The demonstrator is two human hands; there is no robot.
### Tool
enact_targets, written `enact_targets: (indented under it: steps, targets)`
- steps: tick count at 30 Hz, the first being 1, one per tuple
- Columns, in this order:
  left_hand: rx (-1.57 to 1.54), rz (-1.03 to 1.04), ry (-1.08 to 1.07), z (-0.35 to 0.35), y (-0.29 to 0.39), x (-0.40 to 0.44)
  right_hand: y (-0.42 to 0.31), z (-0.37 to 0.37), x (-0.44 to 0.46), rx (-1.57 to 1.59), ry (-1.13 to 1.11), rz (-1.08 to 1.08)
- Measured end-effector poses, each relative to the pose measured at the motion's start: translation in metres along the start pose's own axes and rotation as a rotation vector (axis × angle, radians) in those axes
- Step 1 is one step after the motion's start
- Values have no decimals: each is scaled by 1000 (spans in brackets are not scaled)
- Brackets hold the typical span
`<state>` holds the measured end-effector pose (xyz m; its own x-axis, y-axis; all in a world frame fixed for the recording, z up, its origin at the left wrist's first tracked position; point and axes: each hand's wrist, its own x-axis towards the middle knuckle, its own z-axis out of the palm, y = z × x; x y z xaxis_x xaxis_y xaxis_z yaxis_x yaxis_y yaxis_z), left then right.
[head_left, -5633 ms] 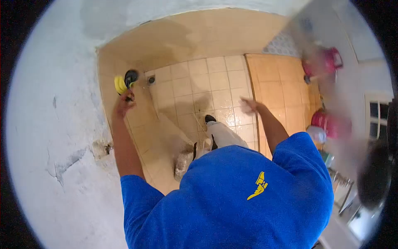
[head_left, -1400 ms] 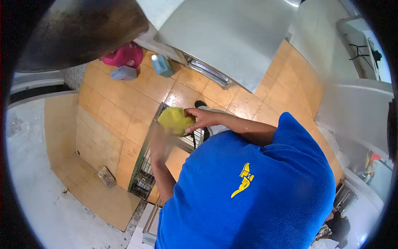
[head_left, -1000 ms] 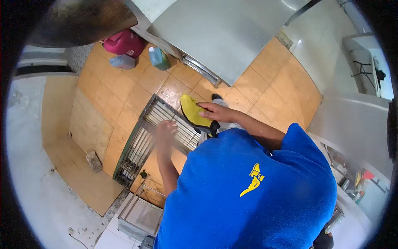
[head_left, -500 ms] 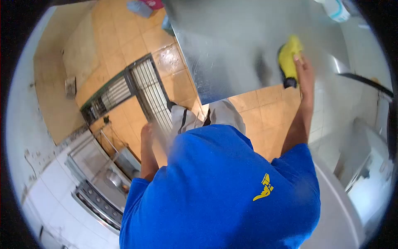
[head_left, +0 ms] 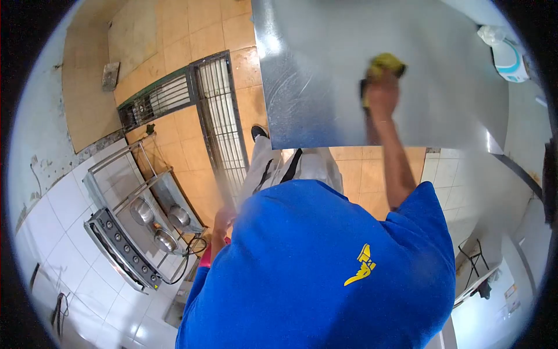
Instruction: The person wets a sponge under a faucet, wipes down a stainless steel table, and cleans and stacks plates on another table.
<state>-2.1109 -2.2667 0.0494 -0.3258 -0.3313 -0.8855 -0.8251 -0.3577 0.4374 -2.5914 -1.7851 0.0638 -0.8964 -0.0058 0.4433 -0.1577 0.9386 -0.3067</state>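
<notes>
One R hand [head_left: 383, 98] is clamping its blurred fingers on the cloth [head_left: 386, 63], the table [head_left: 325, 35] lying under them, wiping prob. underway, amt. done/left not showing, while L hand's [head_left: 222, 220] fingers are hiding, can't tell state.
</notes>
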Motion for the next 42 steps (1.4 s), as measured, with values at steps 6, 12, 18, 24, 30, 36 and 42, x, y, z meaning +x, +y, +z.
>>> enact_targets:
  steps: [6, 12, 18, 24, 30, 36, 42]
  targets:
    - [-2, 87, 16, 6, -2, -11, -309, 62, -121, 717, -1250, -263]
    - [-100, -27, 205, 14, -6, -64, -324, -7, -91, 1482, -1155, -286]
    - [180, -20, 33, -34, -118, -52, -29, -58, 61, 794, -198, 456]
    - [57, -41, 79, -3, -114, -64, 25, -34, -28, -107, -151, 631]
    - [-42, 17, 135, 15, -60, -64, -301, 5, -99, 1181, -1060, -548]
    - [-277, 55, 505, 21, -2, -102, -165, 2, 50, 1053, -641, 110]
    - [-31, 103, 291, -54, -150, -78, 144, 9, 55, -128, 119, 508]
